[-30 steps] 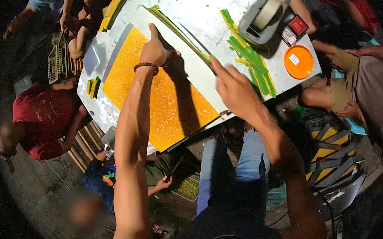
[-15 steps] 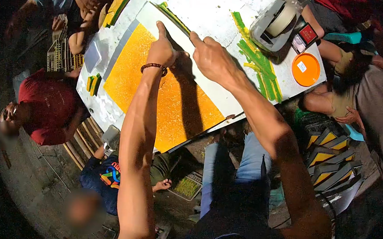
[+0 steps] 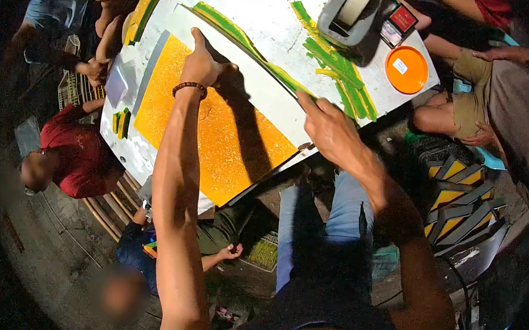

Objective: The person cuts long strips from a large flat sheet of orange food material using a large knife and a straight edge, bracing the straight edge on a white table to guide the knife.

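My left hand (image 3: 201, 67), with a beaded bracelet at the wrist, presses on a white strip-shaped board (image 3: 277, 109), fingers apart. Beneath the arm, beside the board, is a speckled orange-yellow sheet (image 3: 216, 152) with a grey left edge. A thin green-and-yellow strip (image 3: 232, 31) runs along the board's far edge, bowed slightly away from it. At the near right end of that edge is my right hand (image 3: 333, 130), closed with the index finger pointing along the edge. What it grips is hidden.
On the white table (image 3: 263, 2) are green-and-yellow offcuts (image 3: 339, 65), a tape roll in a grey dispenser (image 3: 330, 30), an orange round lid (image 3: 406, 70) and a clear plastic box (image 3: 116, 87). Several people sit around. Grey-and-yellow pieces (image 3: 452, 196) are stacked at lower right.
My right hand has slid along the board's edge toward me and to the right. The green-and-yellow strip now shows longer and stands off the edge. My left hand keeps its place on the board.
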### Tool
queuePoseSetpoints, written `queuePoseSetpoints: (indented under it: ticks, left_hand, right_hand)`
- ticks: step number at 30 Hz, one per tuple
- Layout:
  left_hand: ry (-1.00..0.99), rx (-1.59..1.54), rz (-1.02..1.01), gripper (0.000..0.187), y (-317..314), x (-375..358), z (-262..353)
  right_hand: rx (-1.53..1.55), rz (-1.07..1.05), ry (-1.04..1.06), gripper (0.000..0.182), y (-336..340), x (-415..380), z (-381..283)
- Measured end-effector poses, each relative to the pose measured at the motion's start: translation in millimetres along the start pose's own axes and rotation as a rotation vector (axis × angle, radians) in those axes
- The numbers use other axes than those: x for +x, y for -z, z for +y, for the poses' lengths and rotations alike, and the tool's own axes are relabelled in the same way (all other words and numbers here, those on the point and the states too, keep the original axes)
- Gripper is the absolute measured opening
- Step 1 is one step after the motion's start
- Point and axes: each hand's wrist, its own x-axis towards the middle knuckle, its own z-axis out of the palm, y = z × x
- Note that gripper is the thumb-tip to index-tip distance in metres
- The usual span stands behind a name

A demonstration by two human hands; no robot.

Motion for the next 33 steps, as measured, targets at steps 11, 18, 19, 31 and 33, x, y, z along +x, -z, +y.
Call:
queuePoseSetpoints:
  ticks: [11,18,19,31,33]
  left_hand:
    - [0.034,-0.108,-0.048,0.129,4,-6,7]
    - [-0.023,0.079,0.075,0.134,-8,4,-9]
    - [0.080,-0.014,-0.039,0.136,5,-5,7]
    - [0.059,0.006,-0.008,0.137,-7,8,-7]
    - [0.087,-0.026,-0.035,0.137,-3,6,-3]
  right_hand:
    - [0.069,-0.039,-0.245,0.062,44,-140,5]
    - [0.193,0.082,-0.124,0.059,54,-89,-15]
    - [0.234,0.179,-0.029,0.058,47,-57,-19]
    - [0.162,0.062,0.009,0.045,-15,141,-39]
    - [0.136,0.050,-0.014,0.045,-11,126,-42]
